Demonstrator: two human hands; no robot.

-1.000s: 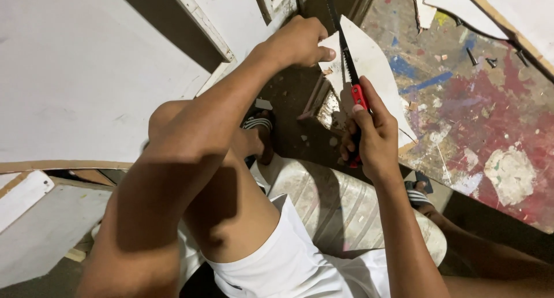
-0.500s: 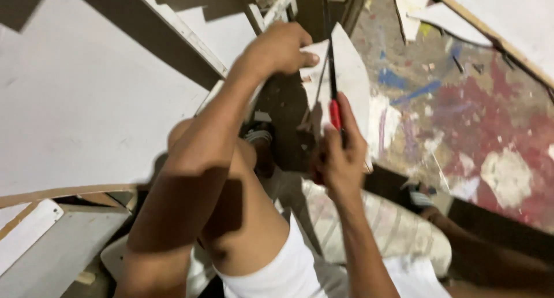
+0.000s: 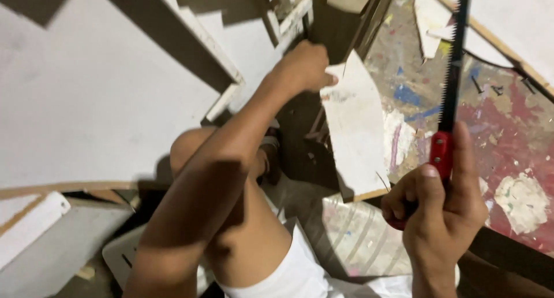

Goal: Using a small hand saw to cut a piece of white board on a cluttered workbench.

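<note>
My left hand (image 3: 304, 64) grips the upper left edge of a curved white board piece (image 3: 356, 130) that stands tilted over the paint-stained floor. My right hand (image 3: 435, 211) is closed around the red handle of a hand saw (image 3: 452, 73). The saw's dark toothed blade points up and away, to the right of the board piece and clear of it. My bare knee and white shorts fill the lower middle of the view.
Large white panels (image 3: 86, 90) with wooden edges lean at the left. More white offcuts (image 3: 433, 21) lie at the top right. The floor (image 3: 502, 130) is splashed with red, blue and white paint. A striped plastic seat (image 3: 352, 234) sits under me.
My right hand has drawn the saw back out of the board piece and off to the right. The left hand keeps its hold on the piece's edge.
</note>
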